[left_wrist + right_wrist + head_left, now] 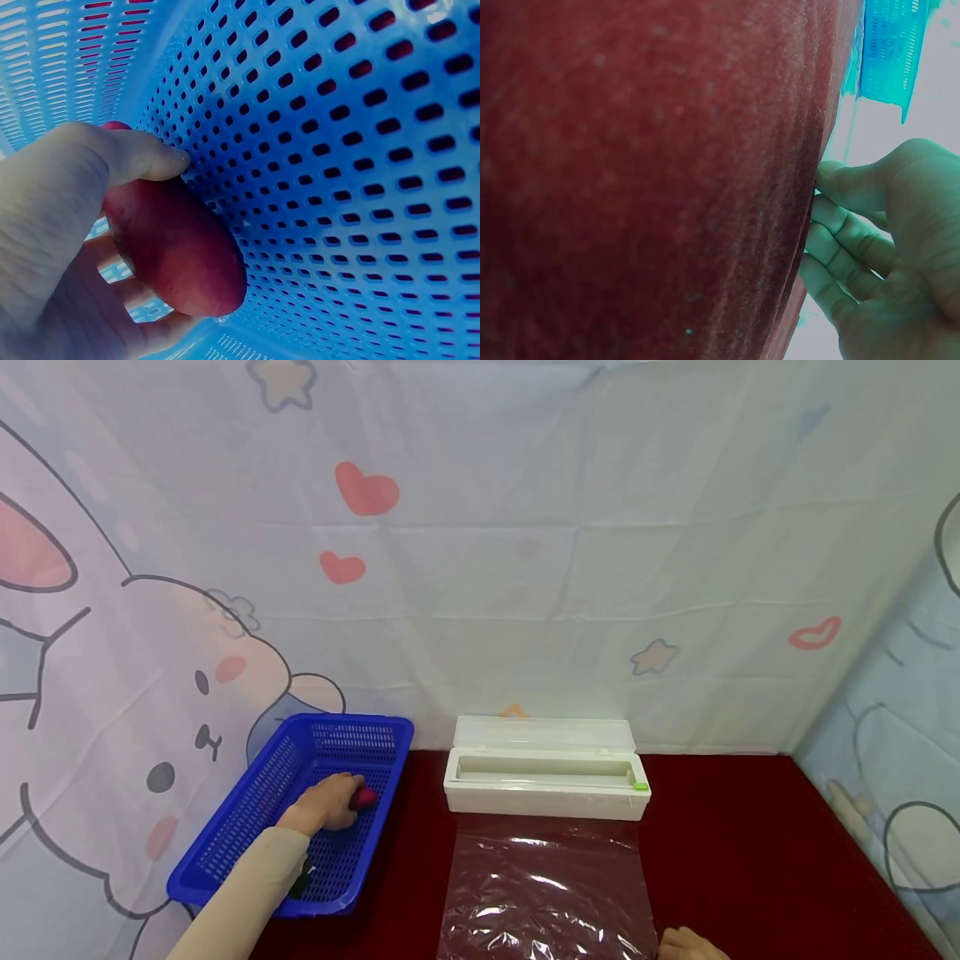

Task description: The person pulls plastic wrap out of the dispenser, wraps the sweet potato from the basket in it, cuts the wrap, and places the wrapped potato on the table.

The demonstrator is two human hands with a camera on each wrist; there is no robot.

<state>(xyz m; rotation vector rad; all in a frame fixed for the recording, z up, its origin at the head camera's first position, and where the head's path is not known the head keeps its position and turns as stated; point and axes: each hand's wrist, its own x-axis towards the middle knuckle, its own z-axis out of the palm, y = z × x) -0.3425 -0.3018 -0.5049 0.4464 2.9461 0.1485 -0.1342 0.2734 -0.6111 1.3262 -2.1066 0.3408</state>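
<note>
My left hand (327, 803) reaches down into a blue plastic basket (360, 881) and grips an oval red-skinned vegetable (176, 244). Its exact kind is unclear. In the left wrist view the thumb lies over its upper part, the fingers behind and beneath it, close to the perforated basket surface. A sheet of clear plastic wrap (551, 889) stretches forward from a white wrap dispenser (547, 802). At the sheet's near right corner is my right hand (688, 945), partly cut off by the frame. Its relaxed fingers (840, 281) touch the red table edge in the right wrist view.
Partly hidden by the left sleeve, a dark green item (302, 878) lies in the basket. The dispenser's clear lid (543, 734) stands raised, and a light green piece (641, 786) sits at its right end. A printed curtain (480, 568) hangs behind the dark red table (750, 852).
</note>
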